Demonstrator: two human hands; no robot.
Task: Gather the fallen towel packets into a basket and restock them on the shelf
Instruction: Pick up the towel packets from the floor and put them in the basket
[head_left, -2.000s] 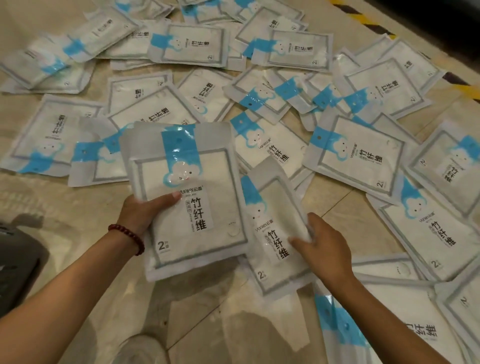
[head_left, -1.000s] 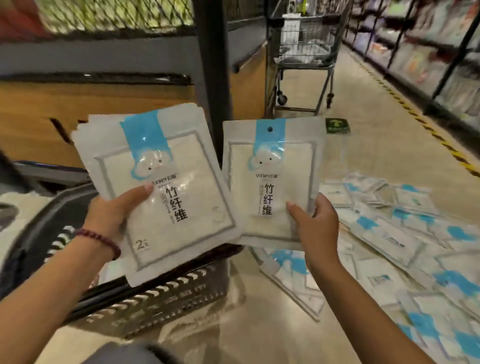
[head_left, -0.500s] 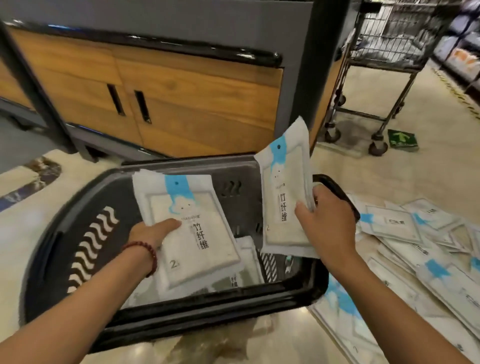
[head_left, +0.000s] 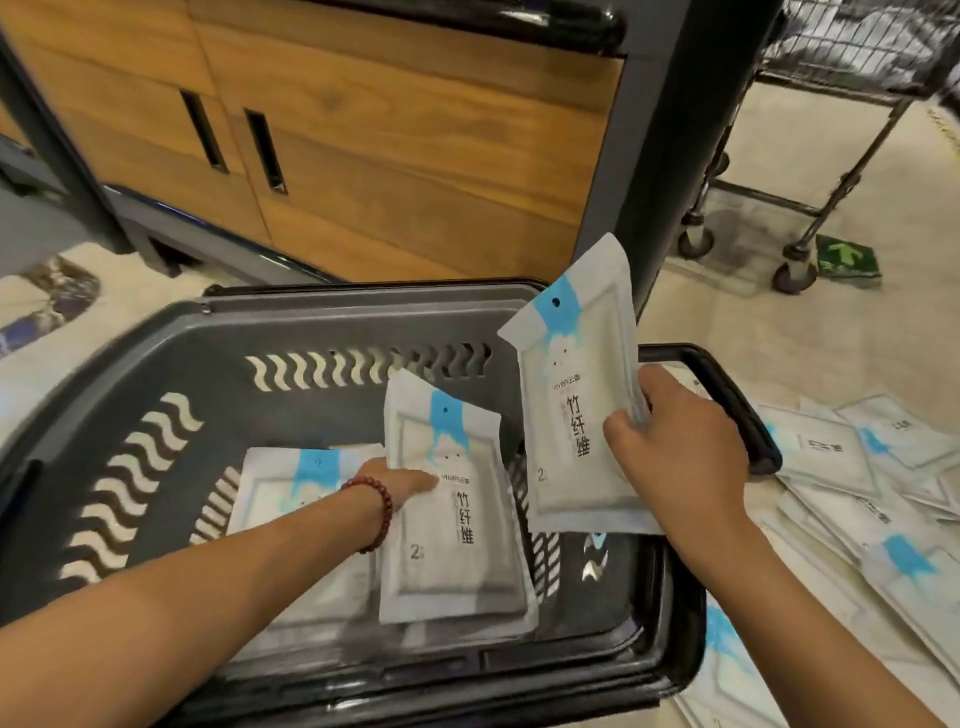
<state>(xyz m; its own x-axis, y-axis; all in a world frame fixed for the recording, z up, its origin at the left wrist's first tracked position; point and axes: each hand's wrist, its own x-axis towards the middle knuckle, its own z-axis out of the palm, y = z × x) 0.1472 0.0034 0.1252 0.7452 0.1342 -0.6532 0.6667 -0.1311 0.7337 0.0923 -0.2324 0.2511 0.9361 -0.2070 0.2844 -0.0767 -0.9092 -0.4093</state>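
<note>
A dark grey plastic basket (head_left: 218, 358) stands on the floor in front of me. My left hand (head_left: 410, 480) reaches down into it and holds a stack of white and blue towel packets (head_left: 457, 545), thumb on top, fingers hidden underneath. Another packet (head_left: 280, 488) lies flat on the basket's bottom to the left. My right hand (head_left: 680, 457) grips a single upright packet (head_left: 569, 405) by its right edge, above the basket's right side. Several fallen packets (head_left: 826, 457) lie spread on the floor to the right.
A wooden cabinet (head_left: 395, 130) with a dark post (head_left: 660, 156) stands just behind the basket. A wire trolley on castors (head_left: 795, 265) is at the back right, with a green arrow sign (head_left: 847, 257) on the floor beside it. The basket's handle (head_left: 727, 395) lies folded out to the right.
My view swung from the floor to the basket. My left hand has lowered its stack deeper into the basket. My right hand still holds its packet above the right rim.
</note>
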